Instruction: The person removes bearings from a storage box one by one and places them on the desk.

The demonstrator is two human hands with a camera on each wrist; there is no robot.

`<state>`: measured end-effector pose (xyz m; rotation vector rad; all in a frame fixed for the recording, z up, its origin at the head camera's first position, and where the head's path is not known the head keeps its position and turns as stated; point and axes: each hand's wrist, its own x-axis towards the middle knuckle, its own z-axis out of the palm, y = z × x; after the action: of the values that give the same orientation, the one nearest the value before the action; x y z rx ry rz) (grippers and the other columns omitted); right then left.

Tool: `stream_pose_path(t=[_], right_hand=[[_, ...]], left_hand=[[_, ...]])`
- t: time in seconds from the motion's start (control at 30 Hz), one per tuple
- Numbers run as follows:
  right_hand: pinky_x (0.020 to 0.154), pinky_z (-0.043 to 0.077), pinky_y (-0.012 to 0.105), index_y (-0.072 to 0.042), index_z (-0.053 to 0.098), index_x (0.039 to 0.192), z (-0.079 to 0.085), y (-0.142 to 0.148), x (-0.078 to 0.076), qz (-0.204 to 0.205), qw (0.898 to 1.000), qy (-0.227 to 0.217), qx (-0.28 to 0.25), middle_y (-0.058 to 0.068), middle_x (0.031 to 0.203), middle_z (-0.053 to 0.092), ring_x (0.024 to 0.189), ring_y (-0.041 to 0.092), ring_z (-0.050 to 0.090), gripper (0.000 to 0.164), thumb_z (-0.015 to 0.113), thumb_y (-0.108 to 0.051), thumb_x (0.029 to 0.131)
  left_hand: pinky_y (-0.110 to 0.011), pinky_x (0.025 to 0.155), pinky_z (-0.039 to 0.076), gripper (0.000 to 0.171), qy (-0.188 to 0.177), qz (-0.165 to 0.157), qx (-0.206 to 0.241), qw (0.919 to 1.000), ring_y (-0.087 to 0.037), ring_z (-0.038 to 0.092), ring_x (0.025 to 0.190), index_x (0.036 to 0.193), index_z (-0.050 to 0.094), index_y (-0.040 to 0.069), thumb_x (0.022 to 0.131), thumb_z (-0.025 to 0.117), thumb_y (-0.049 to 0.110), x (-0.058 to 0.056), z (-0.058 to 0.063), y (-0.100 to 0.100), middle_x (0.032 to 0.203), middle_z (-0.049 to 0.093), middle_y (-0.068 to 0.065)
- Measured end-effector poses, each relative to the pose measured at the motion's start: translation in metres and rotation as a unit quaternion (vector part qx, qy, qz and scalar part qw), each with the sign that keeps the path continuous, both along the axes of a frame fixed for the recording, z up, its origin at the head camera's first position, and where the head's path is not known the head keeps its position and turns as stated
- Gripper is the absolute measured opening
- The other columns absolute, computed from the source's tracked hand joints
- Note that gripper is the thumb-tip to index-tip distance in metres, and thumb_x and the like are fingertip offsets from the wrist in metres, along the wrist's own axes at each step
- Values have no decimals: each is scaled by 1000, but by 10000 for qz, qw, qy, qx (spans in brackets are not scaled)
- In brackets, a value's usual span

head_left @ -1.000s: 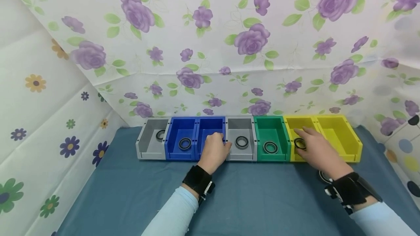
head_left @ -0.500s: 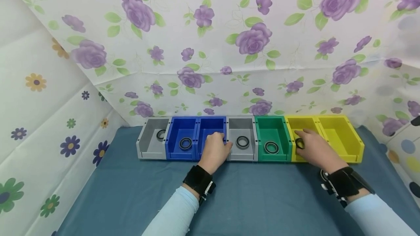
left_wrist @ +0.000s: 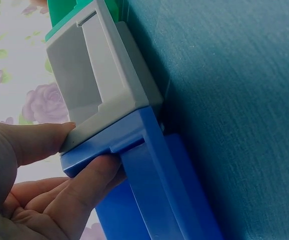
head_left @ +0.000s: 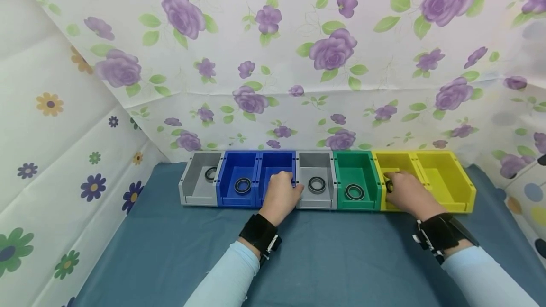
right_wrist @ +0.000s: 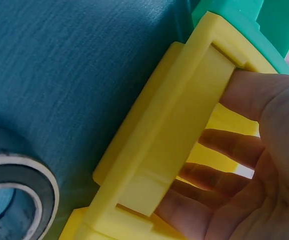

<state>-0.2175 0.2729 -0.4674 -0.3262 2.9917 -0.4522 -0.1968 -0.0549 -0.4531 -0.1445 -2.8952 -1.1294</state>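
Note:
In the head view, my left hand (head_left: 279, 195) is at the join of the second blue bin (head_left: 273, 162) and the middle grey bin (head_left: 313, 162). The left wrist view shows its thumb on the grey side and a finger inside the blue bin, pinching the adjoining walls. My right hand (head_left: 411, 195) reaches into the left yellow bin (head_left: 390, 160), its fingers around a dark ring bearing (head_left: 389, 185) that is partly covered. From the right wrist, the hand (right_wrist: 254, 150) hides that bearing. Another bearing (right_wrist: 47, 195) lies on the cloth outside the yellow bins.
Single bearings lie in the left grey bin (head_left: 192, 191), the first blue bin (head_left: 236, 167), the middle grey bin and the green bin (head_left: 354, 167). The right yellow bin (head_left: 443, 174) ends the row. A blue cloth (head_left: 332, 259) covers the table; a floral sheet (head_left: 281, 70) hangs behind.
My right hand has shifted slightly left, its fingers closing around the bearing in the left yellow bin. My right wrist now covers the bearing on the cloth in the head view. My left hand stays put.

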Motion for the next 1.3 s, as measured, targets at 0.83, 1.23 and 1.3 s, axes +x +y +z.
stream_pose_path(t=[0.83, 1.23, 1.3], right_hand=[[59, 42, 34, 9, 60, 108, -5, 2, -3, -85, 9997, 82, -211, 18, 91, 61, 69, 23, 50, 35, 61, -1, 75], [49, 37, 31, -5, 55, 79, -8, 4, 4, 16, 9994, 214, -271, 3, 65, 47, 56, 17, 43, 9, 63, -9, 83], [49, 38, 31, -5, 56, 81, -8, 4, 5, 18, 9992, 303, -263, 3, 65, 48, 56, 17, 44, 10, 64, -9, 83]], left_hand=[[-19, 44, 41, 39, 178, 0, -31, 9998, -1, 51, 48, 116, 60, -4, 87, 65, 22, -1, -2, 0, 104, 63, -16], [-19, 49, 43, 39, 154, -31, 11, 9999, -2, 51, 50, 117, 59, -5, 87, 65, 20, -1, -1, -1, 110, 61, -18], [-19, 47, 43, 40, 172, -38, 28, 9998, -2, 51, 49, 117, 59, -5, 87, 65, 19, 0, -1, -1, 110, 61, -18]])
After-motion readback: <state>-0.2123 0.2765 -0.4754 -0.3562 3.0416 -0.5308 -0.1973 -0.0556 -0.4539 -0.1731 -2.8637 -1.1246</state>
